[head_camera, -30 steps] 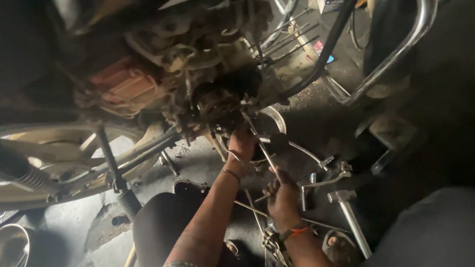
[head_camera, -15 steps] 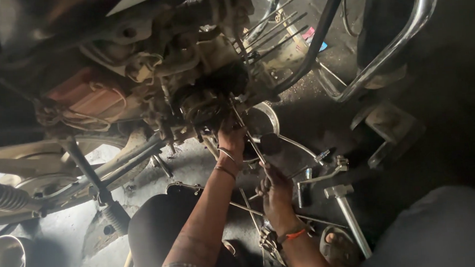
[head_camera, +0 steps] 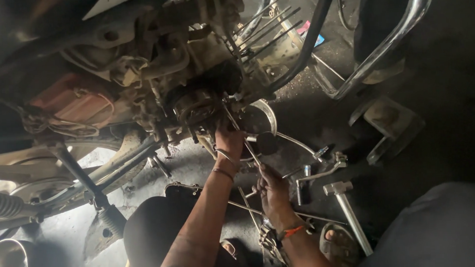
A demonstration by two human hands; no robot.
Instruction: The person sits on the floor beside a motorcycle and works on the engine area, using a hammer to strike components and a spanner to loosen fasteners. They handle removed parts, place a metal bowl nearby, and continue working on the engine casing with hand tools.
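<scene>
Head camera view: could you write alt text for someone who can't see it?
Two bare hands work under a motorcycle engine: the left hand reaches up to it, the right hand grips a thin metal rod. Tools lie on the floor.

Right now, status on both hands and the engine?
Left hand up against engine underside. Right hand gripping long thin tool angled up to engine. Loose tools on floor beside hands.

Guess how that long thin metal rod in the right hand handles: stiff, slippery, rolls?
The rod looks like straight slim metal, so probably stiff and light. The engine it reaches looks grimy, so possibly slippery. Round-looking shaft would likely roll if laid on the floor.
</scene>
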